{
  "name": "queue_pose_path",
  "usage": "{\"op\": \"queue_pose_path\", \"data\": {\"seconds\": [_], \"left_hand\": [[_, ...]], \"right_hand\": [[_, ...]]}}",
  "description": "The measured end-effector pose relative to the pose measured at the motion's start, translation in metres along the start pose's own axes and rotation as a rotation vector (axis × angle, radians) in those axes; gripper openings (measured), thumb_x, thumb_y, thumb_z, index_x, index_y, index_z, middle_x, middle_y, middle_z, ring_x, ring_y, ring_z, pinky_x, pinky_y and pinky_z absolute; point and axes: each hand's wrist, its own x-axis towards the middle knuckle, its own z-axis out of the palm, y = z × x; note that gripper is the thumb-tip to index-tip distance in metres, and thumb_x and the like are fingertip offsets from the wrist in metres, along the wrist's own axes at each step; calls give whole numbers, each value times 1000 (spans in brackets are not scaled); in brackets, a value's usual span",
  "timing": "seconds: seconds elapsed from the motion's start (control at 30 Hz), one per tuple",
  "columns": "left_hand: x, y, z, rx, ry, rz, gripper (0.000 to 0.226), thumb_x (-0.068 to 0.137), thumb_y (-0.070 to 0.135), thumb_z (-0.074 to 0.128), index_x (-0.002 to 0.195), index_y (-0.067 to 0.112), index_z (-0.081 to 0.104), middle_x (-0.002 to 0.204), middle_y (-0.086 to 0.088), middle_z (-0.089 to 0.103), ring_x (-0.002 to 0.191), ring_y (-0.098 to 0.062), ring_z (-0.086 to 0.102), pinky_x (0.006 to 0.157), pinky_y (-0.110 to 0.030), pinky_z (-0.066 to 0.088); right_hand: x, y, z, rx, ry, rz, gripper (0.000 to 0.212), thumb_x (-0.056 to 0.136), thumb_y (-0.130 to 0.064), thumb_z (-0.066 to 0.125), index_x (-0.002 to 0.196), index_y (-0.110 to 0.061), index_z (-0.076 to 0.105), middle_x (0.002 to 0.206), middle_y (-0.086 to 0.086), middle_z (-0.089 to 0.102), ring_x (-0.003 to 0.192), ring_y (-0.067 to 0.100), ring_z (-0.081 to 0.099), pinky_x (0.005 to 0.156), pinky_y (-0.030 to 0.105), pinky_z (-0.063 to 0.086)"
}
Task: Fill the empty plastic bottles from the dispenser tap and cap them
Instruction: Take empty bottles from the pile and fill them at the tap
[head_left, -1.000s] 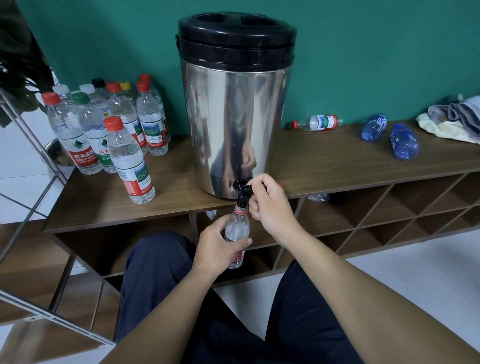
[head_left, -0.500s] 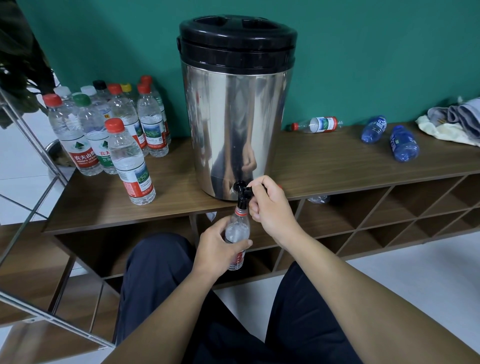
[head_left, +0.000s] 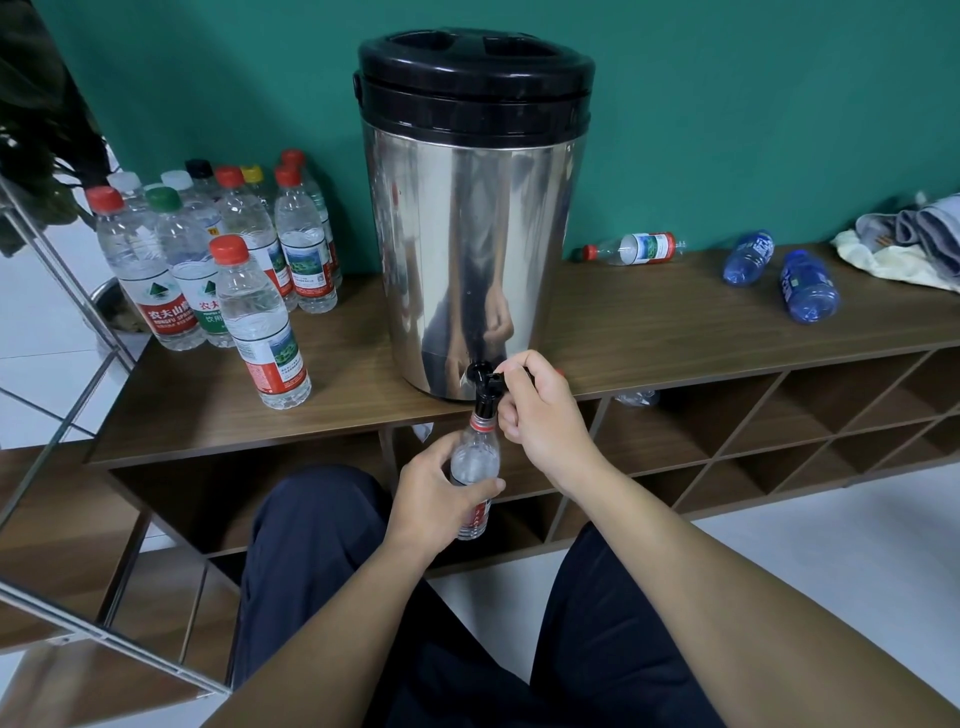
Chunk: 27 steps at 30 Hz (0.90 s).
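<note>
- A big shiny dispenser (head_left: 470, 249) with a black lid stands in the middle of the frame, on a long wooden shelf (head_left: 675, 332).
- Its small black tap (head_left: 484, 382) sticks out low down at the front, over the shelf edge.
- The left hand (head_left: 436, 499) is wrapped around a clear bottle (head_left: 475, 462) and holds it upright, with its open neck right under the tap.
- The right hand (head_left: 540, 415) pinches the tap lever with thumb and finger; the other fingers are curled in.
- The right hand hides part of the tap, so the water coming out cannot be seen.
- At the left of the frame, a bunch of capped bottles (head_left: 208, 260) stands on the shelf; one with a red cap (head_left: 260, 322) stands in front, nearest the dispenser.
- To the right, behind the dispenser, a clear bottle (head_left: 631, 248) lies on its side by the green wall.
- Farther right, two blue bottles (head_left: 779, 275) lie on their sides, close together.
- At the far right edge is a pile of cloths (head_left: 914, 244).
- Dark leaves (head_left: 41, 130) fill the upper left corner.
- The person's dark trouser legs are at the bottom, in front of the shelf's open cubbies.
</note>
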Motion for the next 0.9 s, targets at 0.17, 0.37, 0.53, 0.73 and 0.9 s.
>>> {"op": "queue_pose_path", "data": {"seconds": [0.17, 0.37, 0.53, 0.73, 0.9], "left_hand": [[0, 0, 0, -12, 0, 11, 71, 77, 31, 104, 140, 39, 72, 123, 25, 79, 117, 1, 73, 110, -44, 60], [0, 0, 1, -21, 2, 17, 70, 76, 29, 104, 139, 38, 73, 122, 24, 79, 116, 1, 73, 110, -44, 60], [0, 1, 1, -40, -1, 20, 68, 76, 26, 104, 136, 37, 75, 121, 22, 80, 115, 0, 74, 111, -44, 60], [0, 0, 1, -52, 4, 25, 70, 75, 24, 104, 137, 36, 75, 120, 22, 80, 115, 0, 75, 110, -45, 60], [-1, 1, 0, -36, 3, 25, 68, 75, 27, 104, 136, 38, 75, 120, 22, 80, 115, -1, 75, 108, -44, 61]], "right_hand": [[0, -1, 0, 13, -2, -1, 20, 117, -24, 46, 103, -19, 61, 62, 2, 41, 56, 15, 39, 52, 30, 32], [0, 0, 0, 3, 0, -2, 20, 116, -25, 46, 105, -18, 61, 62, 3, 42, 56, 16, 39, 52, 31, 34], [0, 0, 0, 2, 1, -3, 20, 117, -25, 46, 104, -19, 61, 61, 2, 42, 56, 16, 39, 53, 32, 34], [0, 0, 0, 5, 3, -4, 21, 116, -24, 46, 101, -22, 61, 60, -1, 43, 56, 16, 39, 52, 31, 33], [-1, -1, 0, 1, 3, -1, 20, 116, -24, 46, 104, -19, 61, 61, -1, 43, 56, 14, 40, 52, 30, 33]]}}
